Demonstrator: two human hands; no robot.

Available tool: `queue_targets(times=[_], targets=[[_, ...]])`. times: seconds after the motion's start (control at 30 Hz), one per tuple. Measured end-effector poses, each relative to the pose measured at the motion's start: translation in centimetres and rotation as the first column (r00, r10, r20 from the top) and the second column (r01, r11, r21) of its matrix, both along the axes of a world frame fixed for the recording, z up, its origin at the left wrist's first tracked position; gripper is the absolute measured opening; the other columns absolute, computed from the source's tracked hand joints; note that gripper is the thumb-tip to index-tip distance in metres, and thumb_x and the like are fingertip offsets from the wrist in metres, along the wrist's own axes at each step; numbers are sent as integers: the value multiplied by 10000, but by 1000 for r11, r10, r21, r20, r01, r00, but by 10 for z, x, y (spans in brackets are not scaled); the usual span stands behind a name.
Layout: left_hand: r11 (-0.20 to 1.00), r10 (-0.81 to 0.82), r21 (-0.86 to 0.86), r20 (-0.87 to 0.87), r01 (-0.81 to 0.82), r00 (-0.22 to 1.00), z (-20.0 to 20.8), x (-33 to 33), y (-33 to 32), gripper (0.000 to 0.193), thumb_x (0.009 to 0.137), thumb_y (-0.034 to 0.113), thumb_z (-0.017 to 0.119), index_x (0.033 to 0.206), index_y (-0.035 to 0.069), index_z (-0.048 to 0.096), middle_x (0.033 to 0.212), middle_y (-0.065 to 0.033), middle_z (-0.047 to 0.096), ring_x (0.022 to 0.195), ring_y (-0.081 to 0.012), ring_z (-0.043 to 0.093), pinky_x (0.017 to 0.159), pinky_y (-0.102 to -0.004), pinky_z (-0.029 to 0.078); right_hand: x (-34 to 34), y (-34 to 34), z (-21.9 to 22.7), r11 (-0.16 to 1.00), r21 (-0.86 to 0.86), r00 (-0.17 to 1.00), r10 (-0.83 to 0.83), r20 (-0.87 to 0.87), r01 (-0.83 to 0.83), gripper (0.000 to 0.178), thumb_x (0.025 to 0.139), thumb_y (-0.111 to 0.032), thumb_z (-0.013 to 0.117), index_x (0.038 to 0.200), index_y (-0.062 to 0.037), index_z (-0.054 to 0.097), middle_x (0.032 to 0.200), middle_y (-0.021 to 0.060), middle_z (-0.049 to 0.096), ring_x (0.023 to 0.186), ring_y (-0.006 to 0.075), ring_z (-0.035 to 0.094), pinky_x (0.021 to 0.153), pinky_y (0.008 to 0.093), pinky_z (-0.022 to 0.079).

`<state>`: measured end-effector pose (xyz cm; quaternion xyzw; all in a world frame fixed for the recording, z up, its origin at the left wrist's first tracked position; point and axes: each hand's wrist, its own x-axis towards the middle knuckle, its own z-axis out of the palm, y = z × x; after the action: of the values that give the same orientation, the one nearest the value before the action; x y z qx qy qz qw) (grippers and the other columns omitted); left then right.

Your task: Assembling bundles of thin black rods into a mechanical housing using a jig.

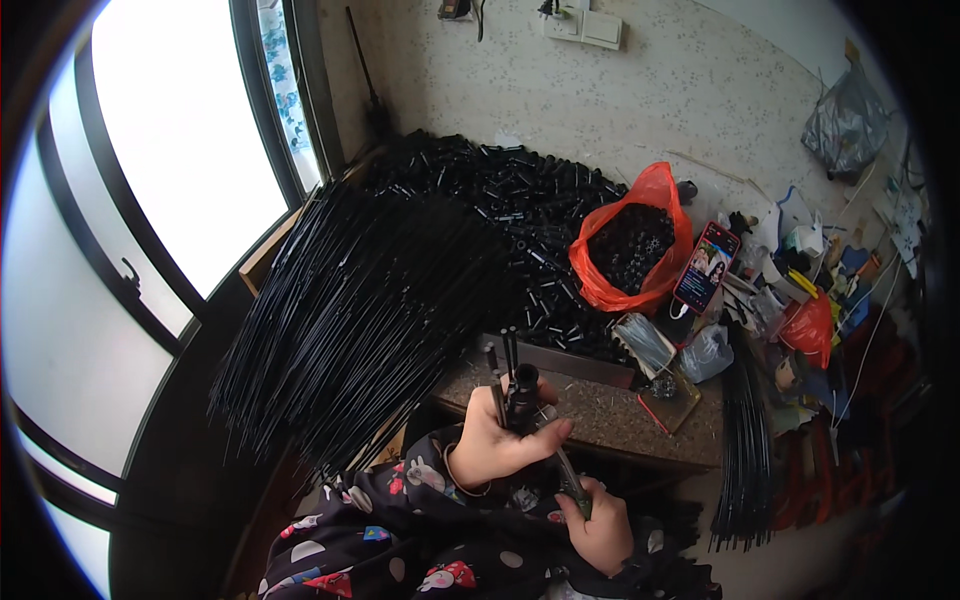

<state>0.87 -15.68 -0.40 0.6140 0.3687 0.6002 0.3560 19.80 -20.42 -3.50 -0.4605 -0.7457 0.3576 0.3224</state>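
Black tube (522, 392): upright in the left hand, its round, hollow mouth facing up, above the near edge of the table (580, 412).
Left hand (500, 447): grip closed around the black tube, with a few slender rods (511, 345) standing beside it in the same hold; the thumb lies toward the right hand.
Right hand (601, 532): grip clamped on a slim tool (571, 482), lower and to the right of the left hand.
Tool tip: the upper end reaches the left thumb; whether it touches the black tube, I cannot tell.
Sleeves (400, 510): dark, printed with rabbits, mushrooms and pale dots.
Rod pile (350, 310): long, thin, black, fanned toward the person at left.
Small-parts heap (480, 180): short black cylinders spread behind the rod pile and up to the wall (500, 95).
Red bag (597, 285): open on the heap's right side, full of small dark pieces.
Phone (706, 267): propped just right of the red bag, screen lit, with a white cable at its lower end.
Table's right side: a tray of pale sticks (646, 342) and a clear plastic bag (708, 352) beside it.
Rod bundle (742, 450): hanging down past the table's right end.
Window (185, 110): bright, at left.
Grey bag (846, 122): hanging at upper right.
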Motion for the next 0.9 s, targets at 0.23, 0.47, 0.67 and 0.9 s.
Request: queue_targets(times=[0.23, 0.47, 0.67, 0.9], targets=[[956, -294, 67, 260, 287, 920, -9, -29, 14, 280, 806, 164, 651, 897, 22, 427, 693, -94, 547, 589, -116, 494, 542, -234, 392, 40, 25, 26, 740, -535, 757, -54, -652, -408, 530, 733, 88, 560, 1216, -29, 375, 1008, 136, 515, 830, 160, 553, 690, 270, 457], [912, -410, 62, 218, 406, 886, -21, -31, 17, 290, 783, 221, 695, 896, 24, 515, 729, 0, 532, 635, -64, 491, 572, -204, 393, 48, 39, 56, 818, 515, 939, 81, 334, -254, 255, 651, -114, 660, 892, -57, 596, 1104, 52, 520, 1138, 312, 395, 905, 441, 347], [943, -282, -84, 319, 323, 905, -16, -19, 14, 558, 724, 476, 682, 885, -8, 458, 685, -28, 471, 542, -96, 489, 487, -214, 408, 51, 45, 59, 463, 807, 802, -283, 526, -366, 185, 634, -96, 671, 819, -98, 654, 1090, -63, 540, 1128, 309, 396, 982, 473, 206], [970, -195, -73, 330, 231, 924, -12, -19, 12, 556, 746, 511, 646, 914, 11, 471, 679, -16, 506, 510, -62, 458, 464, -195, 388, 52, 51, 63, 537, 751, 890, -2, 456, -384, 298, 680, -102, 689, 950, 10, 629, 971, 248, 555, 741, 304, 588, 573, 336, 475]])
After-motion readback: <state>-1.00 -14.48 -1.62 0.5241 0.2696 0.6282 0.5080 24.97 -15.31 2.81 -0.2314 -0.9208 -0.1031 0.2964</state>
